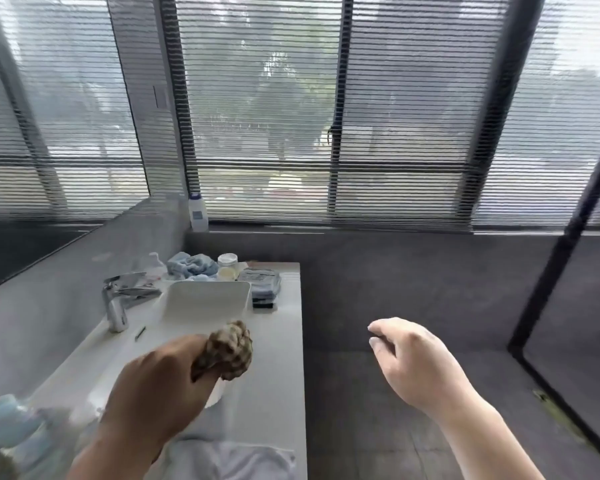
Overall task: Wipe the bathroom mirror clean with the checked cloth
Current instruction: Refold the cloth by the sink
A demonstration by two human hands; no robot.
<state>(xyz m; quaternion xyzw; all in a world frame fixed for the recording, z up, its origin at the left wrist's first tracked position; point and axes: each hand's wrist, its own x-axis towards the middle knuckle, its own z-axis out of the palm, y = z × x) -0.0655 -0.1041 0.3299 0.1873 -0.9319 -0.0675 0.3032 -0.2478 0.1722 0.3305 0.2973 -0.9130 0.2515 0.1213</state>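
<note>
- The left hand [160, 386] is clenched around the brown-and-cream checked cloth [227, 351]. The cloth is bunched into a tight ball that sticks out past the knuckles.
- The balled cloth is held in the air above the white moulded vanity top [278, 358], near the front of the rectangular white basin [205, 299]. It touches neither of them.
- The right hand [409, 362] holds nothing. Its fingers are loose and slightly curved, and it hangs out over the dark grey floor, well apart from the vanity.
- The large frameless wall mirror [59, 109] is mounted on the left wall above a grey splashback and reflects the slatted window blinds [264, 98]. The cloth is well apart from the glass, low and to the right of it.
- The chrome lever tap [118, 303] stands between the cloth and the mirror wall. At the far end of the vanity lie a crumpled pale blue towel [191, 266], a small clear jar with a white lid [227, 266] and a folded stack of cloths [264, 287].
- By my reading, the cloth is in hand but wiping has not yet begun. This is the carry toward the mirror.
- The next move calls for lifting the left hand up and leftward over the tap. The cloth should then be loosened so a flatter face meets the glass, and pressed on in broad overlapping strokes.
</note>
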